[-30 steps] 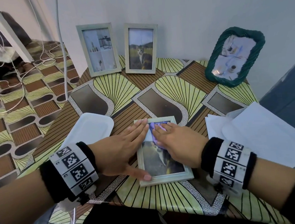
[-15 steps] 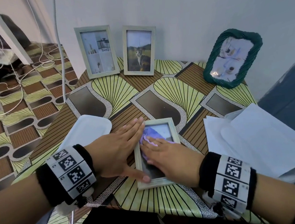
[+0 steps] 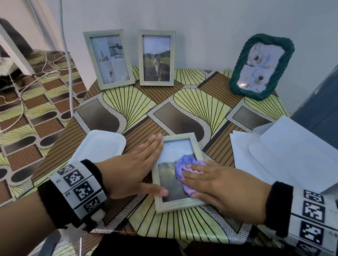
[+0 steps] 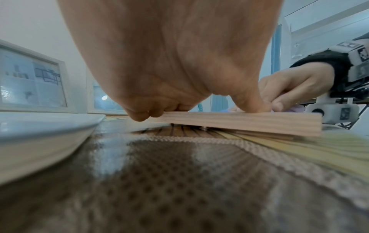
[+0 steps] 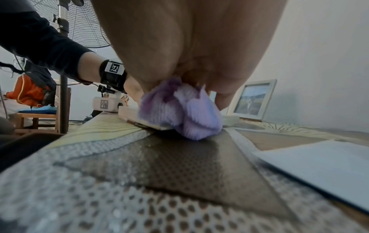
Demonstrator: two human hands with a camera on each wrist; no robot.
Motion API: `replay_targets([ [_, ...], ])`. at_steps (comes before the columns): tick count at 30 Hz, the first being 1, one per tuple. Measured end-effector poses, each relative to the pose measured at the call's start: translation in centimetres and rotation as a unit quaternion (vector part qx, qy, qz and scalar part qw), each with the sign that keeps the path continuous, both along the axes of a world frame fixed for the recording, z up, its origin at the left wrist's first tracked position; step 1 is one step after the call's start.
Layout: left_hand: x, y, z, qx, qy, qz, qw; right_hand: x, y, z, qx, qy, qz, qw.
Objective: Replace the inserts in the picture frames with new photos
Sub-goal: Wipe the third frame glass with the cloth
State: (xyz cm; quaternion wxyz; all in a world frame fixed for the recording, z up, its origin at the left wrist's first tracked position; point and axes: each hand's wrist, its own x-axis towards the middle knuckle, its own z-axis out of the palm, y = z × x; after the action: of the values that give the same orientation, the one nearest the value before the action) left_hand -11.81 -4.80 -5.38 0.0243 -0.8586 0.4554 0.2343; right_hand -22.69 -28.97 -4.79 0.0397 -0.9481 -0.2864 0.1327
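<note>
A pale wooden picture frame (image 3: 178, 205) lies flat, glass up, near the table's front edge, with a landscape photo inside. My left hand (image 3: 135, 171) lies flat along its left side, fingers straight and thumb pressing the lower left corner. My right hand (image 3: 215, 182) rests flat on a crumpled purple cloth (image 3: 184, 167) and presses it on the glass. The left wrist view shows the frame's side edge (image 4: 249, 123) under my left hand (image 4: 169, 63). In the right wrist view the cloth (image 5: 185, 113) bulges from under my right hand (image 5: 189, 39).
Two pale frames (image 3: 110, 58) (image 3: 157, 57) and a green woven frame (image 3: 261, 66) stand against the back wall. A white tray (image 3: 99, 147) lies left of my left hand. White sheets (image 3: 287, 151) are stacked on the right. Cables trail over the floor at left.
My right hand has slid the purple cloth from the top of the glass down to its middle right. The left hand has kept its place on the frame's left side.
</note>
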Motion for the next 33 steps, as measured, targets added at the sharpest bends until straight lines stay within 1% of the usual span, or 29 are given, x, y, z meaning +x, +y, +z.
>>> replay_targets([
  [3, 0.2, 0.1, -0.1, -0.001, 0.009, -0.005, 1.000, 0.7, 0.3, -0.4, -0.026, 0.000, -0.010, 1.000],
  [8, 0.4, 0.1, -0.3, -0.006, 0.020, -0.006, 1.000, 3.4, 0.9, -0.9, -0.068, -0.026, -0.017, 0.997],
  [12, 0.4, 0.1, -0.5, -0.008, 0.013, -0.006, 1.000, 5.6, 1.7, -0.8, -0.029, -0.010, -0.028, 0.999],
  [15, 0.3, 0.0, -0.5, -0.013, 0.000, -0.006, 1.000, 6.2, 3.4, -0.6, -0.011, 0.010, -0.025, 1.000],
  [19, 0.1, 0.1, -0.6, -0.016, -0.016, -0.004, 1.000, 5.8, 5.1, -0.3, 0.003, 0.012, -0.018, 1.000],
  [24, 0.1, 0.2, -0.5, -0.009, -0.025, -0.006, 1.000, 3.7, 4.6, 0.0, -0.008, 0.024, 0.023, 0.999],
  [30, 0.2, 0.2, -0.6, 0.002, -0.028, -0.009, 1.000, 0.5, 3.1, 0.0, 0.081, 0.056, 0.031, 0.995],
  [33, 0.1, 0.2, -0.6, 0.001, -0.028, -0.007, 1.000, 0.0, 2.2, 0.3, 0.070, 0.046, 0.017, 0.996],
])
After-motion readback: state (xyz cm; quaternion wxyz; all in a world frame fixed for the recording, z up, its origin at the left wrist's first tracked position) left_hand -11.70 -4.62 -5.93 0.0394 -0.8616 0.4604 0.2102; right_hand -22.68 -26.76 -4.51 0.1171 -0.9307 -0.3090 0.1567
